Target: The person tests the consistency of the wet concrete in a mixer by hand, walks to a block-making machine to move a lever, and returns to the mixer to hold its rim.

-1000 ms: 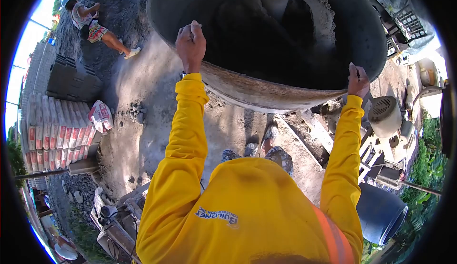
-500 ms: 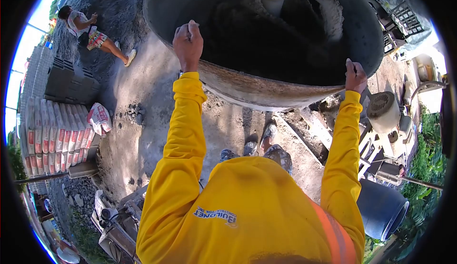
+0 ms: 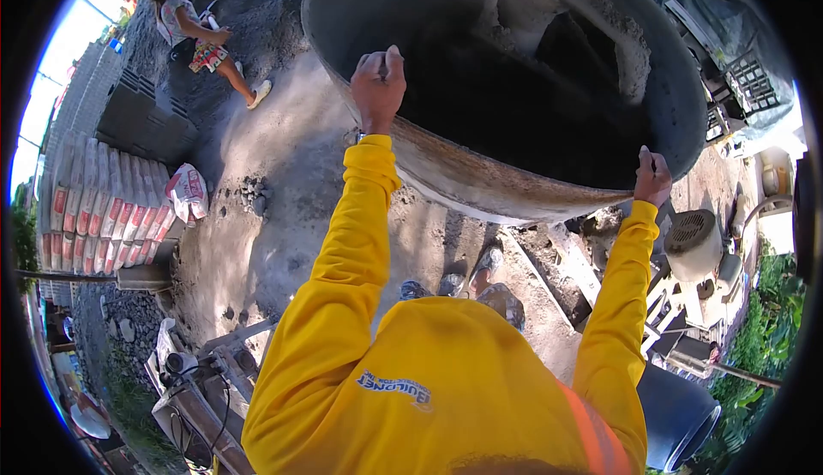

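Note:
A large round metal mixer drum (image 3: 506,185) fills the upper part of the view, its open mouth facing up toward me. Its inside is dark, and a mortar-crusted blade (image 3: 633,68) shows within. My left hand (image 3: 379,89) is closed over the near rim on the left, fingers curled over the edge. On the right side of that rim, my right hand (image 3: 653,175) also has its fingers wrapped over. Both arms, in yellow sleeves, stretch forward. How deep the drum's contents reach is lost in shadow.
Stacked cement bags (image 3: 107,205) and grey hollow blocks (image 3: 147,123) stand at left, near a walking person (image 3: 201,38). A ribbed motor housing (image 3: 690,233) is right of the drum; a blue barrel (image 3: 677,411) stands lower right. Wooden planks (image 3: 549,273) lie by my feet.
The drum and both hands sit further right and lower in view as my view has shifted; both hands keep hold of the rim. The person at left has changed arm and leg posture.

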Tool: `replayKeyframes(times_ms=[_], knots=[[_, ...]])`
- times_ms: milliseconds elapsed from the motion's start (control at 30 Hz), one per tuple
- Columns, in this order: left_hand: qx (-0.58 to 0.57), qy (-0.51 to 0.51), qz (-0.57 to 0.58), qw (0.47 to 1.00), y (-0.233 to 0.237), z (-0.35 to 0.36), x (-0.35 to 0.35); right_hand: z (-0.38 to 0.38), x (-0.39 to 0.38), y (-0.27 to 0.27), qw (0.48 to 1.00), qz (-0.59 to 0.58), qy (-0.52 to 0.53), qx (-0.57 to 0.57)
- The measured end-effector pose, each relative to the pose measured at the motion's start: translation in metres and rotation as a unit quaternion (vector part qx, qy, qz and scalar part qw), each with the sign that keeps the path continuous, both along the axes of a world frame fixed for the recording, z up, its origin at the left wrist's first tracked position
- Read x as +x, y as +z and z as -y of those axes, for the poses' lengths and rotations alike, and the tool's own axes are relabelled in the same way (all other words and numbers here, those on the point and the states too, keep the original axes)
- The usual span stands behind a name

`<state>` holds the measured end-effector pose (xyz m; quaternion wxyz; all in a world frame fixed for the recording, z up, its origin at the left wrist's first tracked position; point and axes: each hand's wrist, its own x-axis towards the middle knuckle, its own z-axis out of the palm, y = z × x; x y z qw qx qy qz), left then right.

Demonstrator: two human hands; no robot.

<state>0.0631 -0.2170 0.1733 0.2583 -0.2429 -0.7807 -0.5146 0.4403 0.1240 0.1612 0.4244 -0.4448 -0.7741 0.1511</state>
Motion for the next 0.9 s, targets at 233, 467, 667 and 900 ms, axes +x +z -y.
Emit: replayKeyframes(times_ms=[233,467,667,900], knots=[[-0.125,0.025,0.051,0.991,0.003,-0.001,0.001,-0.003,0.001,-0.002,1.000,0.012,-0.004,-0.001],[-0.086,0.005,0.035,0.996,0.005,0.000,0.001,-0.006,0.002,-0.006,1.000,0.013,0.002,0.015],[-0.053,0.007,0.023,0.998,0.006,-0.002,0.004,-0.006,0.001,-0.007,0.999,-0.003,0.008,0.034],[0.050,0.010,-0.046,0.998,-0.001,-0.002,-0.002,-0.001,0.001,-0.002,1.000,-0.001,0.012,-0.005]])
